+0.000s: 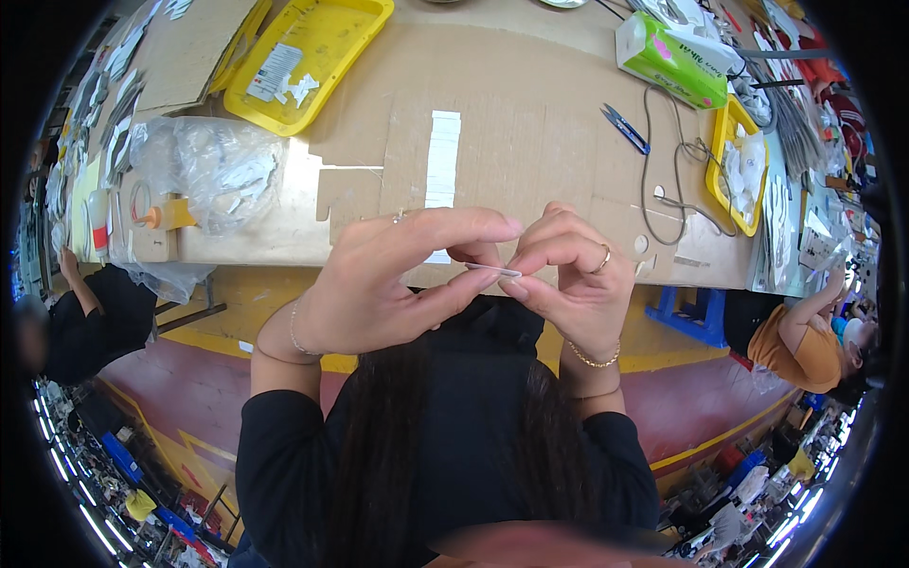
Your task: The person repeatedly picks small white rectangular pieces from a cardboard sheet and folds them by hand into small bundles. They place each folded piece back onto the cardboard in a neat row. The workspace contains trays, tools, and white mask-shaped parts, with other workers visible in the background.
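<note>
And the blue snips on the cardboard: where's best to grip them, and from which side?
Best grip the snips by their blue handles, probably coming from the near right: the blades point away and leftward. Mind the cord close by the handle end. The right hand is nearer but holds a pale piece.

Both hands (374, 273) (585, 282) pinching thin pale piece (502, 271); blue-handled snips (626, 130) on cardboard (530, 133)
</note>
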### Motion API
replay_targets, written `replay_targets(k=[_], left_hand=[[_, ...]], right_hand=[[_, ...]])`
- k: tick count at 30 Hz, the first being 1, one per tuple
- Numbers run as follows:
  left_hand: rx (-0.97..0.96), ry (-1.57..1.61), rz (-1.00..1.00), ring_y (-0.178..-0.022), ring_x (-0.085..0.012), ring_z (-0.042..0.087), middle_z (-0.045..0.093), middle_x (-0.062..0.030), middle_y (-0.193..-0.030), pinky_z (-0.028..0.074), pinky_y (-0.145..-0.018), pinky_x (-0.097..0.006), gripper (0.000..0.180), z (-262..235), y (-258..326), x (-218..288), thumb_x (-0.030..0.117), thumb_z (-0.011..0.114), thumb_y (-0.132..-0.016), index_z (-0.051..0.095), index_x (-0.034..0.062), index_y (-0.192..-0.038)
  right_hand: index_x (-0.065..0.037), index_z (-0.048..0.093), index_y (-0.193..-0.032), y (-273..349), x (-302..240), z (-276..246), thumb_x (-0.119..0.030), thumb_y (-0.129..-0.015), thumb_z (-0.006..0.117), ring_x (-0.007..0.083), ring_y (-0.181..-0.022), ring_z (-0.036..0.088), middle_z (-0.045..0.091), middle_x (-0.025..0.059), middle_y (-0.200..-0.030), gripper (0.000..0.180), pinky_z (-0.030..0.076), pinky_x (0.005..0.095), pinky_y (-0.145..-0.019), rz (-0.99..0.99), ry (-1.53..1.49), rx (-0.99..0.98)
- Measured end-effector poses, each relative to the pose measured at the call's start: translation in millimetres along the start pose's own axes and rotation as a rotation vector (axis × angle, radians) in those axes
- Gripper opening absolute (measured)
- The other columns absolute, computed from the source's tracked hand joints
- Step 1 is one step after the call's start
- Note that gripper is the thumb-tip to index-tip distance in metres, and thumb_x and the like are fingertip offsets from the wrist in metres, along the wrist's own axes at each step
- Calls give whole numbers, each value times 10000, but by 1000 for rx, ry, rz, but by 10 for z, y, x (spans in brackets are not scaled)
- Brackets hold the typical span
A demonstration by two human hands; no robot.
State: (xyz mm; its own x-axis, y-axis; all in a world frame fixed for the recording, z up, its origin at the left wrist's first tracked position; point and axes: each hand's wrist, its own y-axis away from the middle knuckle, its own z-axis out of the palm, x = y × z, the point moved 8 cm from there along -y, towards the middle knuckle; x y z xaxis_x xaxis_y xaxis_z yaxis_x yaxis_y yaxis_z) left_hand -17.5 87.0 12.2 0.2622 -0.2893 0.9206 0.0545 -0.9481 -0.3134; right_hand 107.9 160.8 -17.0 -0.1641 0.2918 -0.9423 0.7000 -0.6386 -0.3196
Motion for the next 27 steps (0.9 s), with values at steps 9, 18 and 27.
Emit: replay_targets(k=[9, 18, 27], left_hand=[[-28, 13, 31, -797, -205, 683, 667, -142, -865, 532, -764, -308, 417, 13, -9, -2, -129, 678, -773, 540, -15, -1150], [-6, 15, 4, -798, -203, 674, 668, -136, -882, 527, -753, -309, 406, 16, -8, -4, -104, 696, -766, 558, -11, -1137], [53, 139, -230, -846, -145, 516, 558, -28, -880, 424, -770, -274, 58, -23, -11, -365, 93, 704, -819, 676, 46, -835]], right_hand=[[-34, 639, -749, -21, -6, -3, -48, -695, 795, 149, -670, 529, 612, 47, -739, 166, 368, 292, -656, -33, 14, -3], [-80, 676, -764, -12, 23, -33, -18, -676, 809, 117, -658, 586, 649, 6, -720, 171, 363, 281, -723, -7, -7, 27], [-25, 700, -855, 48, 185, -79, 24, -673, 796, 145, -774, 608, 658, 63, -817, 211, 433, 275, -731, 107, -217, 79]])
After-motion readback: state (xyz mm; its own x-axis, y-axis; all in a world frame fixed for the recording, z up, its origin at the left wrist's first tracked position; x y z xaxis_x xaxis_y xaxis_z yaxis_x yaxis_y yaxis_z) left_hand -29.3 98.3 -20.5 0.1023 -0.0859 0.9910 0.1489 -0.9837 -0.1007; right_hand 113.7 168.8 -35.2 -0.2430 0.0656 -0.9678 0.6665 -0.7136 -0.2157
